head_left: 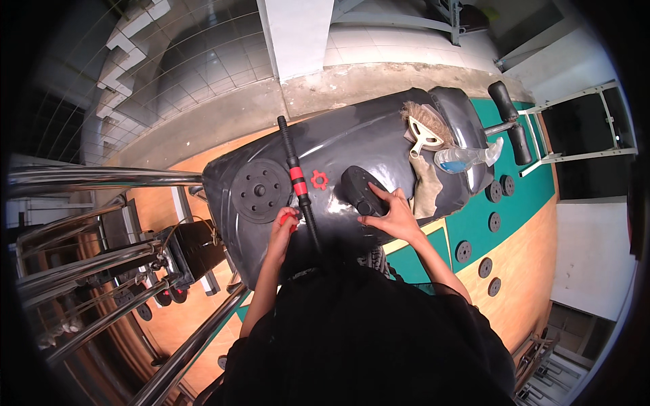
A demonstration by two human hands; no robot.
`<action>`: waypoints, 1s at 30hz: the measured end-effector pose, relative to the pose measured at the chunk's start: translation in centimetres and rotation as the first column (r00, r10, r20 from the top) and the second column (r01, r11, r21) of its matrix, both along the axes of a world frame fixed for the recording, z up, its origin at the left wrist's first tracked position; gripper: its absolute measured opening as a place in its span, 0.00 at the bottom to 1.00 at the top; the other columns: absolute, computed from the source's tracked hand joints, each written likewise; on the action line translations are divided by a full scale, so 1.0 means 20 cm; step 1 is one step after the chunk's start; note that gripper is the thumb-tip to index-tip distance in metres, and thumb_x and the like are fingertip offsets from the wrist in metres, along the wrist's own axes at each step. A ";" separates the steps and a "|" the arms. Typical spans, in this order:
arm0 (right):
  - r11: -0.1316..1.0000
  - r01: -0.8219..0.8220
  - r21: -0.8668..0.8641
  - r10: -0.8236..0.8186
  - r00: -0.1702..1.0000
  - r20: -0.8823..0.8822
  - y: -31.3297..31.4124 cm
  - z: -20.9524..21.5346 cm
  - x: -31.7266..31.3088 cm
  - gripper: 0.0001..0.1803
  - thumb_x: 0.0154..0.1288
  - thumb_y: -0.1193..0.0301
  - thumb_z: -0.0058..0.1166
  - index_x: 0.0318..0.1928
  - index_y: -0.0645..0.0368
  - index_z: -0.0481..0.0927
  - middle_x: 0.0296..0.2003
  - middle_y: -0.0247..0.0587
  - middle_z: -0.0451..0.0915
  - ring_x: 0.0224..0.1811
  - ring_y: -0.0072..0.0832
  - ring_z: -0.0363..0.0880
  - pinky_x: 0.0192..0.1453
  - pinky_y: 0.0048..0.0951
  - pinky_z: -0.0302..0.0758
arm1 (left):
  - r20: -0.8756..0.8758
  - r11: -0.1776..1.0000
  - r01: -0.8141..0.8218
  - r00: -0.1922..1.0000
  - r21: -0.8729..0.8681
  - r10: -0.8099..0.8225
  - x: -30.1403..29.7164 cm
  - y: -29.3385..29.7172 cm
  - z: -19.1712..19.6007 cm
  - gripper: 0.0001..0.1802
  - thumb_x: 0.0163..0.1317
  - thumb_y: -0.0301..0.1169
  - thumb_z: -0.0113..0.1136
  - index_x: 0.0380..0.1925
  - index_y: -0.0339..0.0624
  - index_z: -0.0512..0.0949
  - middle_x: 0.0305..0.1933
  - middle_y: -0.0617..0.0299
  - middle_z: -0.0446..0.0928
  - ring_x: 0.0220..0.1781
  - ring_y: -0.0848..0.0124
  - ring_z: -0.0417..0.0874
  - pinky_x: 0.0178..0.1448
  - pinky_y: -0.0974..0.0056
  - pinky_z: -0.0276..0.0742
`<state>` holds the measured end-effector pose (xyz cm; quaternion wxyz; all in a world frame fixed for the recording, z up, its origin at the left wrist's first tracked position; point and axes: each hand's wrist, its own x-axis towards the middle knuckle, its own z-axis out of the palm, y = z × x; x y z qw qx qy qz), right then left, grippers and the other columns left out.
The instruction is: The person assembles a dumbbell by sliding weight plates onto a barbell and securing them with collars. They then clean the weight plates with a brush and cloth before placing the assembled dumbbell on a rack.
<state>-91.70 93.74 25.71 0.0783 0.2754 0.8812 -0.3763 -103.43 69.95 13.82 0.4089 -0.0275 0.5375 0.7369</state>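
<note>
Across the black padded bench (338, 142) lies a black threaded dumbbell bar (289, 145) with a red band at its middle. My left hand (279, 233) is closed around a red spin-lock nut, beside the near half of the bar; fingers cover much of the nut. A second red, star-shaped spin-lock nut (319, 179) rests just right of the bar. My right hand (398, 218) grips the edge of small black weight plates (359, 186), which stand tilted on the bench; how many cannot be told. Left of the bar, a large black weight plate (260, 191) lies flat.
On the bench's right part lie a cream-handled brush (426, 132), a beige cloth (425, 188) and a clear bottle with blue liquid (457, 160). Several small plates (463, 251) dot the green mat and wooden floor. Chrome machine bars (115, 177) stand at left.
</note>
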 end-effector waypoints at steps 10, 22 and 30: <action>0.857 -0.165 0.488 0.207 0.978 -0.033 0.11 -0.47 0.00 0.52 0.32 0.59 0.69 0.64 0.50 0.61 0.42 0.48 0.68 0.44 0.43 0.62 0.53 0.37 0.64 | -0.462 0.960 -0.054 0.883 -0.274 -0.082 0.06 0.14 -0.07 0.22 0.47 0.34 0.70 0.38 0.41 0.68 0.30 0.68 0.69 0.30 0.80 0.69 0.35 0.73 0.69; 0.966 -0.201 0.166 0.244 0.918 -0.311 -0.22 -0.45 -0.03 0.34 0.48 0.53 0.62 0.48 0.62 0.66 0.42 0.47 0.68 0.44 0.42 0.70 0.47 0.40 0.69 | -0.240 0.930 -0.175 0.966 -0.324 0.098 0.07 -0.05 -0.20 0.14 0.60 0.39 0.57 0.36 0.41 0.68 0.24 0.68 0.70 0.25 0.80 0.70 0.22 0.72 0.66; 0.987 -0.029 -0.158 0.008 0.991 -0.137 -0.54 -0.89 -0.11 0.31 0.54 0.61 0.55 0.53 0.67 0.61 0.24 0.46 0.77 0.27 0.42 0.79 0.33 0.40 0.75 | -0.722 0.769 -0.230 0.574 -0.596 -0.388 0.12 0.03 -0.15 0.11 0.58 0.28 0.53 0.39 0.33 0.67 0.44 0.47 0.65 0.51 0.52 0.64 0.56 0.56 0.59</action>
